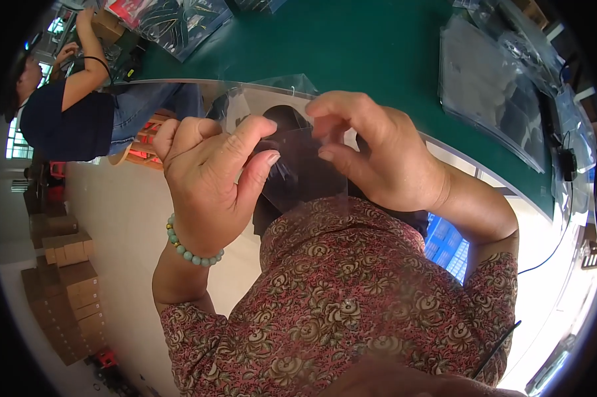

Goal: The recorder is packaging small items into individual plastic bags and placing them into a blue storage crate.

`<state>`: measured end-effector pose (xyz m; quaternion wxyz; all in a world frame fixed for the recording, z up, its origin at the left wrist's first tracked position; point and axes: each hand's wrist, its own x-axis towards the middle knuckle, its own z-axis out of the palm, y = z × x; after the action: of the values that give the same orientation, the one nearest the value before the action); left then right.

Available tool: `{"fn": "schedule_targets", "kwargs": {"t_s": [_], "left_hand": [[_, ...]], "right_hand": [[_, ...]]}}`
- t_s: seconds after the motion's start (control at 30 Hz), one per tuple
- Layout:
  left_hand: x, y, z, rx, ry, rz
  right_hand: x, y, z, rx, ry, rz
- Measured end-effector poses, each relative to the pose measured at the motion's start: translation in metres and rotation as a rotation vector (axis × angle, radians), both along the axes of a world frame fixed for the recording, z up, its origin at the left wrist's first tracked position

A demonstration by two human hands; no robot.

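Note:
A clear plastic bag [305,169] hangs in front of my chest, between my two hands. Its see-through film makes its exact edges hard to follow. My left hand [212,165], with a beaded bracelet at the wrist, has its fingers curled at the bag's left side, thumb and forefinger bent toward the film. Opposite it, my right hand [378,149] is curled round the bag's right side, its thumb and forefinger pointing inward. The exact grip points are partly hidden. More clear film with a small hanger hole [293,89] shows beyond the fingers, by the table edge.
A green table [378,53] spans the far side. Stacked clear plastic bags [490,92] lie on its right, packaged goods [179,26] at its far left. Another person [70,119] sits at the left. Cardboard boxes [67,298] and a blue crate [446,245] stand lower down.

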<state>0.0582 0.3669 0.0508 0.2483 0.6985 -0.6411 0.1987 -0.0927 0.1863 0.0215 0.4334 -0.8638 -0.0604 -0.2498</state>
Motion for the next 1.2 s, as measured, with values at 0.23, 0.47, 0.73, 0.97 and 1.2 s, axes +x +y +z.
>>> {"fn": "schedule_targets", "kwargs": {"t_s": [0.23, 0.47, 0.73, 0.97, 1.2], "left_hand": [[0.003, -0.002, -0.014, 0.019, -0.015, -0.04], [0.001, -0.003, -0.024, 0.103, -0.076, -0.024], [-0.004, 0.0, -0.014, 0.078, -0.113, -0.029], [-0.007, 0.002, -0.018, 0.043, -0.187, 0.038], [0.0, 0.014, -0.009, 0.089, 0.148, -0.084]], "right_hand": [[-0.004, -0.02, -0.026, -0.12, -0.19, -0.094], [-0.013, -0.02, -0.021, 0.073, -0.004, 0.049], [-0.012, -0.008, -0.02, -0.145, -0.003, -0.034], [-0.005, -0.009, -0.026, -0.238, -0.044, -0.074], [-0.005, -0.017, -0.018, 0.115, 0.075, 0.199]]}}
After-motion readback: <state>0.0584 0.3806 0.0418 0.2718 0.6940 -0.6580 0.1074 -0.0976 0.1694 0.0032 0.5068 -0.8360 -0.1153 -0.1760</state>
